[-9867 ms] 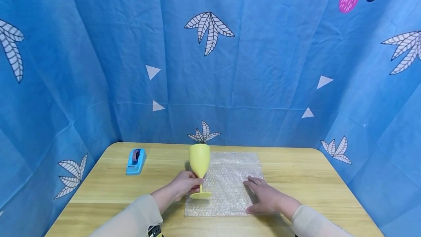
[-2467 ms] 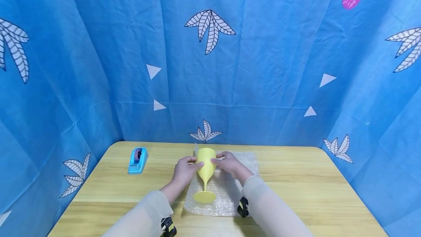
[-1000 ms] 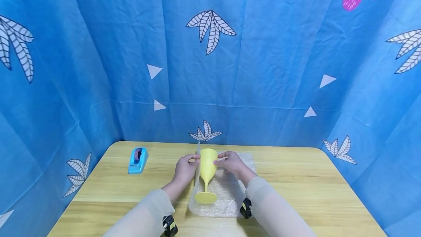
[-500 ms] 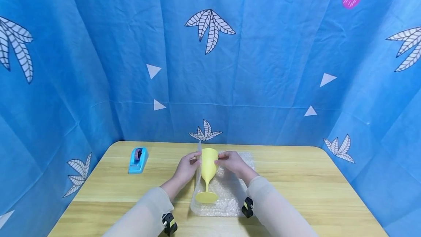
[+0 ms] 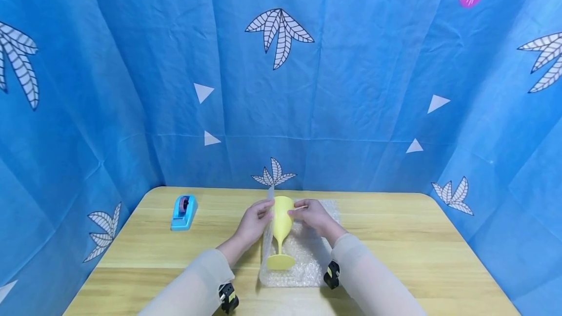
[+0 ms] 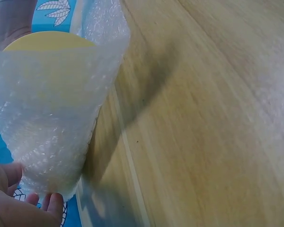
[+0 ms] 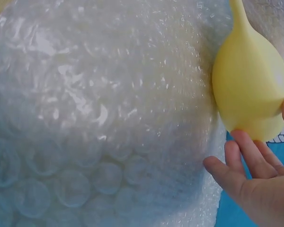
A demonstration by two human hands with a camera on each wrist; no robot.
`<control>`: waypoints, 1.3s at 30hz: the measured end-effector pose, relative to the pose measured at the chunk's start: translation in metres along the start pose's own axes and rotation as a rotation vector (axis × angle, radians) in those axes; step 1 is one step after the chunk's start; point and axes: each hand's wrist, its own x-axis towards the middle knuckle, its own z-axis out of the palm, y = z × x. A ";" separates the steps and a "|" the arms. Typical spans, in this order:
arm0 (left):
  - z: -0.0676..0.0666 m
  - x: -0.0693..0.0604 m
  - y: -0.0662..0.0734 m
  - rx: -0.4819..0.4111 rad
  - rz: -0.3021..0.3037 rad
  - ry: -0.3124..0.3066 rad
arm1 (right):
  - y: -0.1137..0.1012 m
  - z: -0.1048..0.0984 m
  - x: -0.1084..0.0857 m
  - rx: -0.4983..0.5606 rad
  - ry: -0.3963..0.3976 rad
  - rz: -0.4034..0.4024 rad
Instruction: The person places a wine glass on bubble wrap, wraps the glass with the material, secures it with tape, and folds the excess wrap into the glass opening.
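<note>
A yellow goblet (image 5: pixel 282 223) lies on a sheet of bubble wrap (image 5: pixel 309 257), its foot toward me and its bowl away. The wrap's left edge stands up along the goblet's left side. My left hand (image 5: pixel 253 223) pinches that raised edge near the bowl; the left wrist view shows thumb and fingers on the wrap (image 6: pixel 52 137), with the goblet's foot (image 6: pixel 49 41) behind it. My right hand (image 5: pixel 315 217) holds the bowl from the right, thumb on top. In the right wrist view its fingertips touch the goblet's bowl (image 7: pixel 251 90) near the rim.
A blue tape dispenser (image 5: pixel 183 212) stands at the left back of the wooden table (image 5: pixel 395 243). Behind and on both sides hangs a blue patterned curtain (image 5: pixel 351 87). Each wrist carries a small black camera.
Earlier my left hand held the goblet by its stem over flat wrap. Now the goblet lies down, the wrap's left edge is lifted, and both hands have shifted slightly right with it.
</note>
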 end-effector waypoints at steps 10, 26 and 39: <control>-0.001 0.002 0.002 -0.004 0.071 -0.058 | 0.000 0.000 -0.001 0.018 -0.002 0.012; 0.004 0.004 0.009 0.110 0.057 -0.138 | 0.002 -0.002 -0.005 0.099 0.031 0.039; 0.002 0.007 0.004 0.143 0.084 -0.187 | -0.001 -0.001 -0.006 -0.058 0.021 -0.049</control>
